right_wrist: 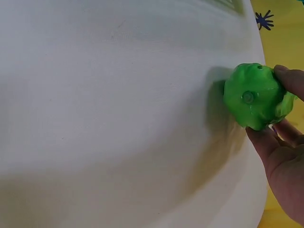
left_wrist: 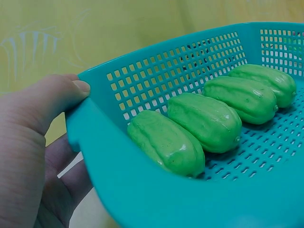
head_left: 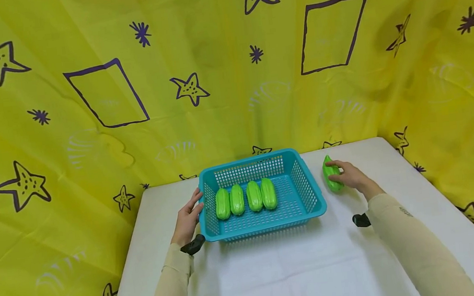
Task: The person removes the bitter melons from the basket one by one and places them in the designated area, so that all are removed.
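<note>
A turquoise plastic basket [head_left: 262, 227] with perforated walls sits on the table, several green ribbed gourds [head_left: 254, 196] side by side in its left half. My left hand [head_left: 187, 220] holds the basket's left end. In the left wrist view, its thumb lies on the rim [left_wrist: 85, 118] and its other fingers are below, outside the wall. To the right of the basket, my right hand [head_left: 349, 174] grips another green gourd [head_left: 331, 179] with a pointed tip. Thumb and fingers lie on opposite sides of this glossy gourd [right_wrist: 249, 97] in the right wrist view.
The white table [head_left: 277, 279] has rounded back corners. A yellow curtain [head_left: 217, 39] with drawn stars and frames hangs right behind it and along both sides. Black straps [head_left: 193, 245] sit on both wrists.
</note>
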`<state>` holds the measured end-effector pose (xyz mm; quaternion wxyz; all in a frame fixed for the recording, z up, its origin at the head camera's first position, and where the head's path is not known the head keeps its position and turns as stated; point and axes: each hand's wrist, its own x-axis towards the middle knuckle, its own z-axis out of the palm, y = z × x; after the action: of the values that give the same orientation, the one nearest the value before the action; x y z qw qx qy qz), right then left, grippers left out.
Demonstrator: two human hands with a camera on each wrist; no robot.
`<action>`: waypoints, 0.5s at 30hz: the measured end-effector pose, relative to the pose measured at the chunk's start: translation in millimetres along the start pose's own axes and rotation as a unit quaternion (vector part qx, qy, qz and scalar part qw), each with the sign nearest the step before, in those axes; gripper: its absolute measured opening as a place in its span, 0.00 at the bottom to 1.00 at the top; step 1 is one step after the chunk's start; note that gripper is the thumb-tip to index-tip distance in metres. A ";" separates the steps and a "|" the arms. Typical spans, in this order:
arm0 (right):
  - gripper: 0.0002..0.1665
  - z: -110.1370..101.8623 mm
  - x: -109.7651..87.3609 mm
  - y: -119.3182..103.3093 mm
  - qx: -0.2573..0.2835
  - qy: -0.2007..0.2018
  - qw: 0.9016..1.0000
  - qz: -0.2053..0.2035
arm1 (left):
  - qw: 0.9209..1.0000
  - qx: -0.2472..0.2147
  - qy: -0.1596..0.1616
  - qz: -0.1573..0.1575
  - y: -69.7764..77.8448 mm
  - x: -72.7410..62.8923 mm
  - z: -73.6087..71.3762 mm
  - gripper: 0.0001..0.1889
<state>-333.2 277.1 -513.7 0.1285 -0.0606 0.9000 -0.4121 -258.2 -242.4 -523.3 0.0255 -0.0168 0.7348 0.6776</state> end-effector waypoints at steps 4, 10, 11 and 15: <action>0.34 5.1 2.0 4.6 -0.015 -0.005 1.000 0.002 | 1.000 0.000 -0.003 0.005 -0.4 0.3 -0.5 0.25; 0.33 8.6 3.8 5.5 -0.047 -0.001 0.999 -0.017 | 1.000 -0.004 -0.009 0.005 3.3 -1.3 -0.2 0.25; 0.33 8.7 3.9 4.7 -0.050 0.001 0.999 -0.021 | 1.000 -0.005 -0.009 0.005 2.7 -0.8 -0.4 0.25; 0.32 9.9 5.1 3.8 -0.043 0.008 0.999 -0.024 | 1.000 -0.001 -0.001 0.005 -3.7 3.1 -1.6 0.25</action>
<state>-335.4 271.3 -523.7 0.1083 -0.0843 0.9163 -0.3763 -261.1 -244.3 -527.0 0.0234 -0.0127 0.7339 0.6788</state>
